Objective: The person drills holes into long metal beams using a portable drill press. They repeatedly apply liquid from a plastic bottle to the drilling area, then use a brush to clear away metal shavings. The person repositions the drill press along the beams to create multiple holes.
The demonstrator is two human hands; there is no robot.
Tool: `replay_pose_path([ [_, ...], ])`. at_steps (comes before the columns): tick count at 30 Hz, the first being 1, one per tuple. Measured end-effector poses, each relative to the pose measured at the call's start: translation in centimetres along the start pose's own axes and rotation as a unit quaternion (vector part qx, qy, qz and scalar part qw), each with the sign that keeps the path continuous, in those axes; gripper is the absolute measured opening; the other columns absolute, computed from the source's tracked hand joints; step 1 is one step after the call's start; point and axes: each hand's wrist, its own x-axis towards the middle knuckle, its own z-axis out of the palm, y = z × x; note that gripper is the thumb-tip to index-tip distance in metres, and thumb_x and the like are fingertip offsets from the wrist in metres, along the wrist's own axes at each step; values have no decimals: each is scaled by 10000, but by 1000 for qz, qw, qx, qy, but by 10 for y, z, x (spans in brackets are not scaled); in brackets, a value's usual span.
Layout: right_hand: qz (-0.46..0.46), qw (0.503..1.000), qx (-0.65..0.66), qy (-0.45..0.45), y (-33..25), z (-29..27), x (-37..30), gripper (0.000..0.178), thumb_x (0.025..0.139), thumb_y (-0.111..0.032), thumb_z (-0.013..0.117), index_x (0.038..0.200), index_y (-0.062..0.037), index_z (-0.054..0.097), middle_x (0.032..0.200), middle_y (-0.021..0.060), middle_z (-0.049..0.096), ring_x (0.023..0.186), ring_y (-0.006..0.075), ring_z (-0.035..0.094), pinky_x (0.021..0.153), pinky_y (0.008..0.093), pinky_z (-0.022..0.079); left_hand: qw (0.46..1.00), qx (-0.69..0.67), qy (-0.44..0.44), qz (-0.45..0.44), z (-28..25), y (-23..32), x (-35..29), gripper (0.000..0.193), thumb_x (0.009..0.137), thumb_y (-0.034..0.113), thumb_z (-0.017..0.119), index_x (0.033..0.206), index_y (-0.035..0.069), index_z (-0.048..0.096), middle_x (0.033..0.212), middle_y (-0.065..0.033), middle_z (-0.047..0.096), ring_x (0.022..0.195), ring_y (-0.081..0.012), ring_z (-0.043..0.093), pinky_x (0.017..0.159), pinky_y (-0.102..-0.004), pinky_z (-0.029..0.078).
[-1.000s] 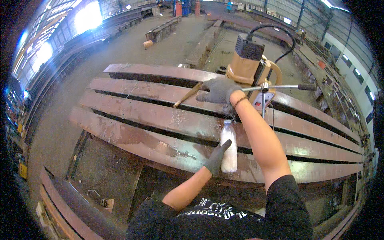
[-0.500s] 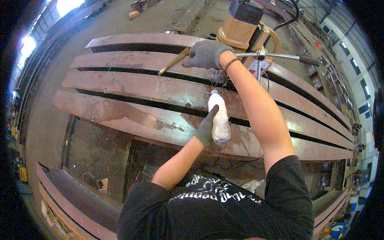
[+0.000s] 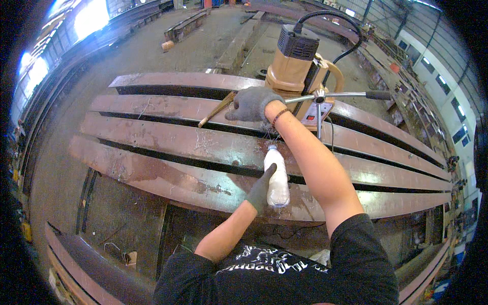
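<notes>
My left hand [image 3: 262,189], in a dark glove, is closed around a plastic bottle [image 3: 277,185] of milky white liquid. The bottle slants over the brown steel beams [image 3: 173,140], its neck pointing away from me, close to curly metal shavings [image 3: 271,136]. My right hand [image 3: 252,105], in a grey knitted glove, grips a tan wooden stick-like tool [image 3: 216,110] that juts out to the left; the glove hides its other end. Just beyond and right of that hand, a tan and black magnetic drill [image 3: 292,63] stands on the beams. The drill's lower tip is hidden behind my right hand and wrist.
The drill's feed handle [image 3: 351,95] reaches out to the right above my forearm. A black cable [image 3: 351,25] loops from its top. Dark gaps separate the parallel beams. Another beam [image 3: 76,259] lies at lower left, and a small wooden block [image 3: 167,46] sits on the far floor.
The view has tilted up, so beams, drill and hands sit lower in the picture. Both hands keep their holds, and their places over the beams look nearly the same.
</notes>
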Motion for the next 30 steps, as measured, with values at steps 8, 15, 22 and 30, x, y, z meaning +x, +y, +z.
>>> replay_pose_path([
  [8,5,998,5,60,14,17,0,601,873,-622,624,1120,-98,786,1120,191,758,1027,379,734,912,471,574,996,14,-83,-26,5,0,-7,663,974,576,657,1391,73,542,1165,-79,672,984,-224,683,849,-388,593],
  [15,-2,997,31,68,3,11,7,594,816,-567,721,1118,-60,794,1093,164,778,999,365,750,859,531,581,996,69,-63,6,29,13,-29,793,974,626,602,1532,93,416,1374,-86,593,1210,-257,603,1047,-427,501],
  [22,-1,997,41,72,5,19,16,465,798,-459,713,1064,-92,815,1036,155,785,960,330,753,796,532,588,995,65,-75,4,18,4,-11,768,976,590,627,1516,75,441,1379,-86,601,1228,-257,602,1057,-418,500],
  [30,-16,996,34,86,13,34,18,552,851,-524,643,1102,-56,794,1103,213,761,1024,369,748,901,477,581,995,7,-97,-1,15,-3,-7,740,979,548,655,1497,54,470,1384,-87,611,1248,-258,602,1069,-408,500],
])
